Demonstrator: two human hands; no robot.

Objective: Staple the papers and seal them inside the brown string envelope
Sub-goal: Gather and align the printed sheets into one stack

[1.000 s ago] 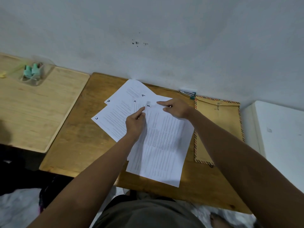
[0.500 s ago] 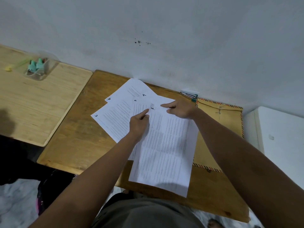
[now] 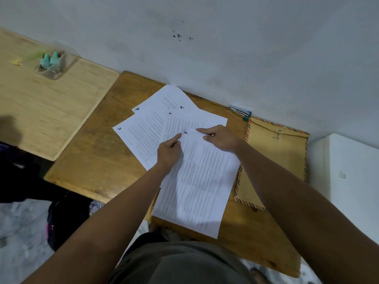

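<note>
The near edge of the wooden worktop (image 3: 98, 165) lies just beyond the person's lap. A fan of printed papers (image 3: 196, 181) rests on it. The top sheet reaches nearly to the near edge and slants toward the right. The other sheets splay out to the far left beneath it, each with a handwritten number at one corner.

Both forearms extend from the near side over the papers. The left hand (image 3: 169, 153) rests on the sheets at the left margin of the top sheet, with the index finger extended forward and the remaining fingers curled under. The right hand (image 3: 222, 138) presses on the far end of the top sheet, with the index finger pointing left and the other fingers folded. Neither hand pinches or lifts a sheet.

The brown string envelope (image 3: 274, 160) lies flat on the worktop, just right of the papers. Its striped border is visible, and the string closure is at its far end. The right forearm crosses its near portion.

A stapler (image 3: 241, 111) lies beyond the far left corner of the envelope, close against the wall (image 3: 225, 48).
</note>
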